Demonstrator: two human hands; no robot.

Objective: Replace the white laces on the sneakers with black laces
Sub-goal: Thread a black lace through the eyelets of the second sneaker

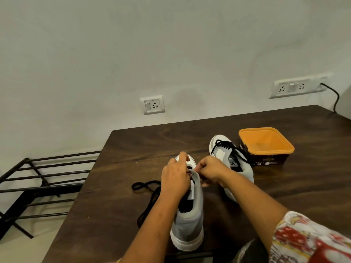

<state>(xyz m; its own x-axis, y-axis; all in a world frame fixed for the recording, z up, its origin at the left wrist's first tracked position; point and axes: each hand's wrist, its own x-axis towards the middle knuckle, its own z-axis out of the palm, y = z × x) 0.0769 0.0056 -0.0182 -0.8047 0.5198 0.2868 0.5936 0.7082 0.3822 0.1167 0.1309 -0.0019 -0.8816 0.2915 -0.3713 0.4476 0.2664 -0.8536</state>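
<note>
Sleeve (pixel 303 242) in patterned cloth is seen nearest, at lower right. Near sneaker (pixel 187 224) is stood on the surface (pixel 123 158), heel toward the camera, toe pointed away. Both hands are bunched over its tongue. The left hand (pixel 175 179) is laid along the shoe's left side with fingers (pixel 183 156) curled at the toe-end eyelets; what they hold cannot be told. The right hand (pixel 210 170) is closed to a narrow pinch, apparently on the black lace (pixel 147 190), though the pinched end is hidden. The rest of that lace is trailed loose on the surface, left of the shoe. Only the lower eyelets appear threaded; the upper ones are judged left to do. Far sneaker (pixel 226 156) is seen already laced in black, ends untied. Just beside it an orange tub (pixel 266 143) is set. No white laces are visible.
</note>
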